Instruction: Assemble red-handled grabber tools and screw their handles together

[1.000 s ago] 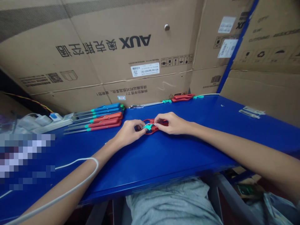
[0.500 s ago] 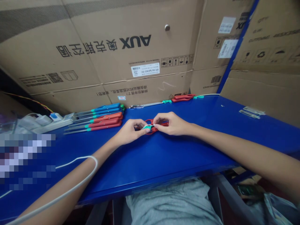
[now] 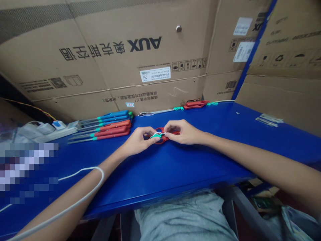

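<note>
My left hand (image 3: 140,142) pinches a small green piece (image 3: 155,136) between thumb and fingers. Running from it to the fingertips of my right hand (image 3: 185,133) is a thin white string (image 3: 160,133), gripped in a tight pinch. Under and between both hands lies a red-handled tool (image 3: 165,139) with loop-shaped grips, partly covered by my fingers. Its exact kind cannot be made out.
Tools with blue and red handles (image 3: 117,129) and green collars lie in a row at left, near a power strip (image 3: 57,132). More red handles (image 3: 195,104) rest along the cardboard wall (image 3: 120,77). A white cable (image 3: 75,202) crosses my left forearm. Clear strips (image 3: 269,119) lie at right.
Both hands stay in nearly the same place, still pinching the green piece and the string. The green piece has shifted very slightly to the left.
</note>
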The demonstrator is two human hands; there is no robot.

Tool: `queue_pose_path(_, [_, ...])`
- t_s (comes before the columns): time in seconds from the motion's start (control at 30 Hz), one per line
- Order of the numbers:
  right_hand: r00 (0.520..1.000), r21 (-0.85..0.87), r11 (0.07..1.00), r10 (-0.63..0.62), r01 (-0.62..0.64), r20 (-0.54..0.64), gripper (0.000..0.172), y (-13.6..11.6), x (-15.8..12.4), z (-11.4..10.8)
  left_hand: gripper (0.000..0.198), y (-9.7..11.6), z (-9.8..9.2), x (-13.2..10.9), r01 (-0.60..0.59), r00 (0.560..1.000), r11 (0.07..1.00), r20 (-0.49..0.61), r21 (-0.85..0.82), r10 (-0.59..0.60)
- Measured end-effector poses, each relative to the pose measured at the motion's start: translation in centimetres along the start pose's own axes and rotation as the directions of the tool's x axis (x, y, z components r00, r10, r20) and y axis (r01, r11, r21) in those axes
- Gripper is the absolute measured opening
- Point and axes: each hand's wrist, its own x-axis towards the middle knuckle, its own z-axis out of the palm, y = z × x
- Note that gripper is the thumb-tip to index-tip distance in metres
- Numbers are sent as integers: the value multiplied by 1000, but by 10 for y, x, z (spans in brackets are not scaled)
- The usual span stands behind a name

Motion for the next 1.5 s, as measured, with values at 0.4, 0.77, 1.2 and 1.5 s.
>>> queue_pose_path(0.4, [1000,-44,999,-18,17,-15,6,1,-1,4,29,3,-2,0,-33,999,998,-15,54,34])
queue_pose_path(0.77, [998,-164,986,-49,42,-38,9,4,-3,5,28,3,0,-3,-41,997,990,-64,133,50])
queue_pose_path(1.2, [994,-206,975,-100,87,-51,9,2,-2,2,25,0,2,-3,-63,988,989,-129,134,80])
queue_pose_path(1.5, [984,-249,954,-179,169,-19,9,-1,0,0,22,3,0,-1,-104,988,986,-100,131,117])
